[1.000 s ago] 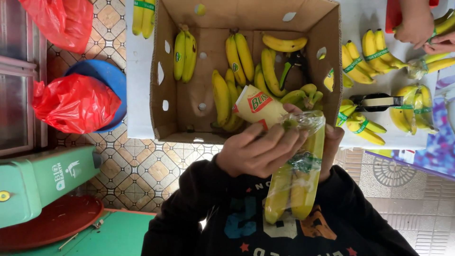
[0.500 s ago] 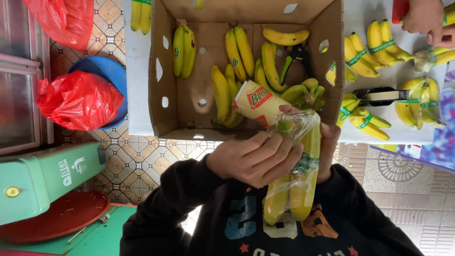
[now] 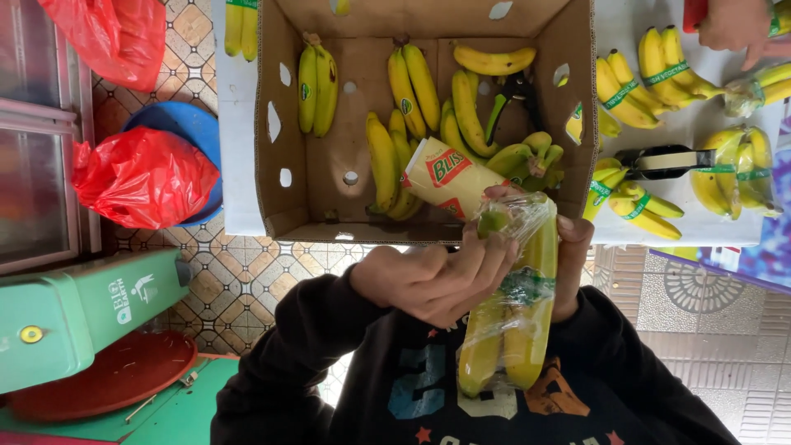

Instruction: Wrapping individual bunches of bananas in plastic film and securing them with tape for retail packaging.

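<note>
The left hand (image 3: 437, 280) curls half closed, its fingers (image 3: 486, 255) pinching the gathered neck of a clear plastic bag holding a bunch of yellow bananas (image 3: 511, 321). The right hand (image 3: 568, 264) wraps behind the same bag, only its fingertips showing, so its grip is hard to judge. The bagged bunch hangs upright in front of the person's dark sweatshirt (image 3: 428, 387), just below an open brown cardboard box (image 3: 280, 124). Inside the box lie about five loose banana bunches and a black and green tool (image 3: 507, 103). A white table (image 3: 692, 132) to the right bears roughly four banded bunches. Two red plastic bags (image 3: 140, 177) sit over a patterned tile floor (image 3: 239, 280), one in a blue basin (image 3: 185, 128). Another person's hand (image 3: 733, 25) reaches over the table.
</note>
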